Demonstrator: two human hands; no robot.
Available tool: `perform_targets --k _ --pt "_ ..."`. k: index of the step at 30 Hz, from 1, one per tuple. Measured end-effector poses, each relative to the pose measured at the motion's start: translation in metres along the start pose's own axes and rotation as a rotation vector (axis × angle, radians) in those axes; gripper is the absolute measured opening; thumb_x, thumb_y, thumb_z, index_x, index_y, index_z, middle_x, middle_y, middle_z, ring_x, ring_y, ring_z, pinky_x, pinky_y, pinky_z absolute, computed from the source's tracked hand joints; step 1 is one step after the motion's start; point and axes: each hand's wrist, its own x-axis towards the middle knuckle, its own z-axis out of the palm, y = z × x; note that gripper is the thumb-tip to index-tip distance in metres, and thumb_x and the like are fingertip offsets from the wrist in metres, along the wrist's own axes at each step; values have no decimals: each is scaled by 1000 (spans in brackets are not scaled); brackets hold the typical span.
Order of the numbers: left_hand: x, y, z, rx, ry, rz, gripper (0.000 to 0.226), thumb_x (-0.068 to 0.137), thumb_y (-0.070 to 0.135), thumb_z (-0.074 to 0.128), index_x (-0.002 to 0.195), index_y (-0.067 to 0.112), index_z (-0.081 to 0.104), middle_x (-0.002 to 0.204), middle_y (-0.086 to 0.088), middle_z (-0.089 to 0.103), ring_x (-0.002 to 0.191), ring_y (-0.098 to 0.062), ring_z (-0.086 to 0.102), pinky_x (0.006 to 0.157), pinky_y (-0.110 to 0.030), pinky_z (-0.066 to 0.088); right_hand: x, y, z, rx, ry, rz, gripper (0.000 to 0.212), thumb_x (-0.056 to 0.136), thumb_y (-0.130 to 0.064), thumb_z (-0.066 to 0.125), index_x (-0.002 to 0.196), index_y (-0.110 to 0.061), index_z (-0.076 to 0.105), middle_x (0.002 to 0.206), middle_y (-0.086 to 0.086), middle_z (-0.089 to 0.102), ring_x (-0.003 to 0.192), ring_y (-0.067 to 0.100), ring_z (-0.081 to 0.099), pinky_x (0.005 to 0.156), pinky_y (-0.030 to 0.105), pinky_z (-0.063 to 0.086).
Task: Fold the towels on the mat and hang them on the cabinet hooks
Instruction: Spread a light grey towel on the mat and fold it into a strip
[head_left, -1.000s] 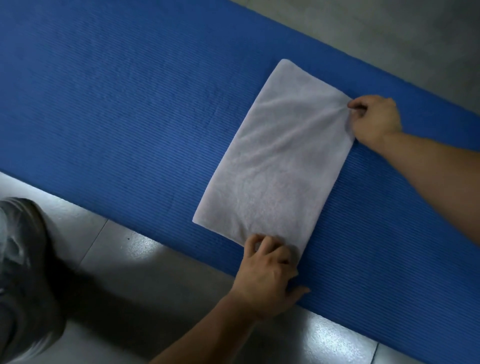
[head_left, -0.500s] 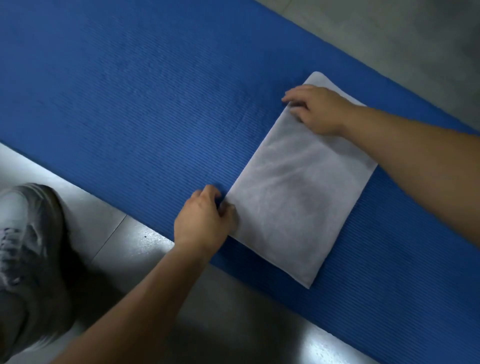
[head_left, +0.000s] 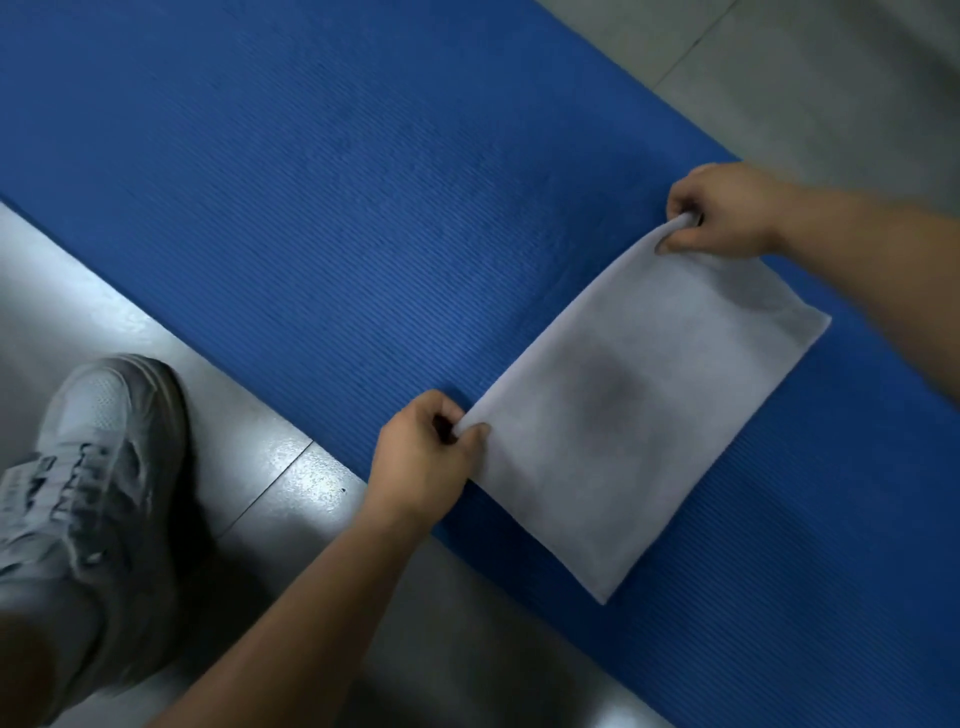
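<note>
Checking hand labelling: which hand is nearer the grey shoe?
Left. The left hand pinches the towel corner by the mat's near edge, a short stretch of floor from the shoe. The right hand grips the towel's far corner, much farther across the mat.

A mat (head_left: 311, 208) runs slantwise over the floor (head_left: 234, 467), from upper left to lower right; a folded towel (head_left: 649, 415) lies on the mat, right of centre; the left grip (head_left: 423, 457) pinches the towel's left corner, at the mat's near edge; the right grip (head_left: 722, 213) pinches its far corner, near the mat's far edge; a shoe (head_left: 98, 467) stands on the floor at lower left, apart from the mat.
</note>
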Motion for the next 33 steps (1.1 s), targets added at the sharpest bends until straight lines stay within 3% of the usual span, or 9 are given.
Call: perform_targets --k 4,7,10,13,18,21,23,29,33 --pt "18 -3 -31 -68 199 -11 22 83 35 77 77 21 61 67 7 62 60 -6 56 59 -29 47 27 -32 -18 78 128 -45 32 84 -52 68 103 -26 64 104 0 47 94 28 55 90 45 48" --pt "19 3 -52 -164 275 41 19 86 34 76 80 21 63 76 6 66 70 -11 61 66 -37 56 47 -54 -27 140 241 -84 32 88 -45 67 104 -18 68 108 4 52 101 28 56 89 40 47" --pt "10 8 -58 -240 230 163 7 89 25 73 87 22 67 88 12 70 81 -9 67 76 -39 60 51 -62 -34 262 309 -85 35 86 -48 69 100 -16 70 112 6 60 101 24 59 90 40 50" --pt "0 -2 -45 -247 150 343 8 86 25 72 88 19 67 112 11 70 109 -8 65 93 -36 55 40 -54 -30 384 346 -63 49 80 -63 65 102 -20 72 121 0 62 109 14 59 97 36 50" --pt "-17 -20 0 -56 34 625 17 84 33 74 87 17 69 150 -3 49 150 -20 32 116 -41 36 2 -23 3 555 484 66 46 84 -59 62 101 -18 73 126 -4 63 112 6 57 97 23 44" --pt "-26 -27 26 113 -44 689 16 85 37 76 90 23 71 159 -4 41 154 -22 24 116 -52 34 -20 -7 30 581 489 135 40 86 -51 68 105 -16 72 132 -2 61 116 6 54 101 25 43" --pt "-29 -32 39 237 -35 686 15 86 39 74 95 28 71 161 -3 36 154 -23 21 116 -56 32 -31 0 47 557 419 166 46 87 -47 71 119 -14 68 144 -3 54 128 11 51 109 32 41" --pt "-40 -36 56 567 -35 687 28 95 49 53 109 32 71 167 -6 22 157 -25 7 125 -52 14 -41 -5 77 512 282 216 65 93 -47 63 148 -17 45 164 -7 25 152 19 19 123 39 19" --pt "-37 -24 49 568 38 691 33 97 47 49 97 27 75 154 -7 47 147 -26 36 116 -46 28 -40 -17 80 418 331 299 49 97 -49 53 138 -20 54 163 -6 28 155 27 0 123 48 12"
